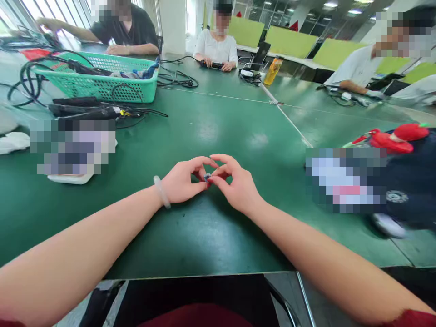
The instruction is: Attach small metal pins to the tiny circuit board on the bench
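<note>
Over the green table, my two hands meet at the fingertips. A small blue-grey piece sits between them, too small to name. My left hand, with a pale bangle on its wrist, pinches it from the left between thumb and fingers. From the right, my right hand closes thumb and forefinger on the same piece. Part of the piece is hidden by the fingertips.
A teal basket with cables stands at the back left, black cable gear before it. A blurred-out item lies left; a dark bag with a red plush lies right. An orange bottle and three people are farther off.
</note>
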A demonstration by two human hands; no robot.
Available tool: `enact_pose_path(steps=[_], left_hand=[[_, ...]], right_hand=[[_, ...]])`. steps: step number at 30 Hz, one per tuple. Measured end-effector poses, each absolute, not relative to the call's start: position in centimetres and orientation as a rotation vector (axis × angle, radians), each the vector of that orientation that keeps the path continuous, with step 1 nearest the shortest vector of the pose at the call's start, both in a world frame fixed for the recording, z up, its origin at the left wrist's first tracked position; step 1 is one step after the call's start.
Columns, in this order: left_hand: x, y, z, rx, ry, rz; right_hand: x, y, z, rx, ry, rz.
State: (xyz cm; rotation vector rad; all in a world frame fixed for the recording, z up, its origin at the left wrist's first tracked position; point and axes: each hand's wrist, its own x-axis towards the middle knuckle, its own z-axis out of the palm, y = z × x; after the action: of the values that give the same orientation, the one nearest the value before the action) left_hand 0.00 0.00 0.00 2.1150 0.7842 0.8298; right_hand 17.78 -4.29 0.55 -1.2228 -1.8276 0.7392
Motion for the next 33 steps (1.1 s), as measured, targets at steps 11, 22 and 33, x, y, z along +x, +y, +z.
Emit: enact_pose_path(steps=[11,22,33], left_hand=[[0.0,0.3,0.3,1.964,1.019,0.804],[-0.1,0.8,-0.2,1.907,1.035,0.742],[0.0,0.8,0.0,1.907,1.083,0.764]], right_hand=[[20.2,-2.1,0.9,-1.61,-2.193,0.591],[19.0,-2.3,-1.1,-1.578,-2.323,0.328],[19.0,-2.5,-1.2,-1.549,-2.452,0.182]])
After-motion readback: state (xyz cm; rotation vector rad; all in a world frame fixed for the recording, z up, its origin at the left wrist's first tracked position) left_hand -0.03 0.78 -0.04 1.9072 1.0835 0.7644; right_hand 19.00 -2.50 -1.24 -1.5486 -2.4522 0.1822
